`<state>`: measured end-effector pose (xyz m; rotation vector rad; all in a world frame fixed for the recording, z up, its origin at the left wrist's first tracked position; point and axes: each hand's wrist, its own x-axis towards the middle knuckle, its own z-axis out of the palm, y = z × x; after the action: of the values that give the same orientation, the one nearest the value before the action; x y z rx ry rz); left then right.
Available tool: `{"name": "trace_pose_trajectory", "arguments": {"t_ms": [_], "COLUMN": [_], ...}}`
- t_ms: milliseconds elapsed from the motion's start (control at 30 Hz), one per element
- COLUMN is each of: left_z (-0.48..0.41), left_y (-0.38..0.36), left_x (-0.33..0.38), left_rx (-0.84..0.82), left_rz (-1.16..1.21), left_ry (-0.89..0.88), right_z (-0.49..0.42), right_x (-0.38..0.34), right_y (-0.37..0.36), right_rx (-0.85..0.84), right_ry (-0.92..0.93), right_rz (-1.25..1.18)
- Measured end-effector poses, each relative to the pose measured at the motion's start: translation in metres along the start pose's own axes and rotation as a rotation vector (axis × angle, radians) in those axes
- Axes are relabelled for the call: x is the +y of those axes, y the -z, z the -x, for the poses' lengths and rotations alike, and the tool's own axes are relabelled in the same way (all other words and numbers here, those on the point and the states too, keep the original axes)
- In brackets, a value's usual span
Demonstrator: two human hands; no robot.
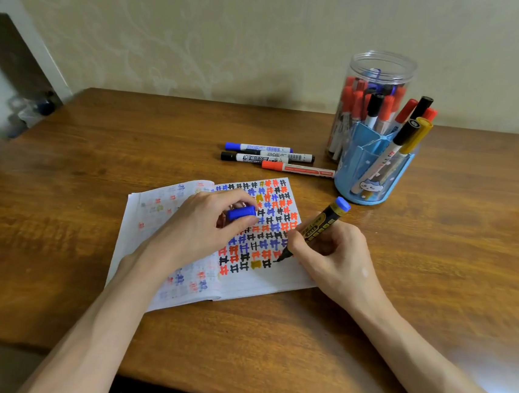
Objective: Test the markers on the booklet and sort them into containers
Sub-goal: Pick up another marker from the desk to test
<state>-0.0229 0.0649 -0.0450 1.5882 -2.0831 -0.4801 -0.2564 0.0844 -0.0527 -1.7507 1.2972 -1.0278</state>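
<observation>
Now marker [318,230] tip touches booklet [244,277].

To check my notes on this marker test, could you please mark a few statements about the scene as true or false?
1. The right hand holds a marker with its tip on the booklet. True.
2. The left hand is empty. False: the left hand holds a blue cap.
3. Four markers lie on the table beside the blue holder. True.
4. The clear jar is empty. False: the clear jar holds many markers.
</observation>
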Motion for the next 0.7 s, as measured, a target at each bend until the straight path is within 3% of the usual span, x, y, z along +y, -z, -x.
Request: {"name": "trace_pose_trajectory", "arguments": {"t_ms": [700], "left_z": [0.0002], "left_y": [0.0005], "left_x": [-0.0033], "left_rx": [0.058], "left_rz": [0.02], "left_ry": [-0.092], "right_z": [-0.0011], "right_x": [0.0025], "right_y": [0.0026], "right_rx": [0.002], "right_ry": [0.017], "right_rz": [-0.032]}}
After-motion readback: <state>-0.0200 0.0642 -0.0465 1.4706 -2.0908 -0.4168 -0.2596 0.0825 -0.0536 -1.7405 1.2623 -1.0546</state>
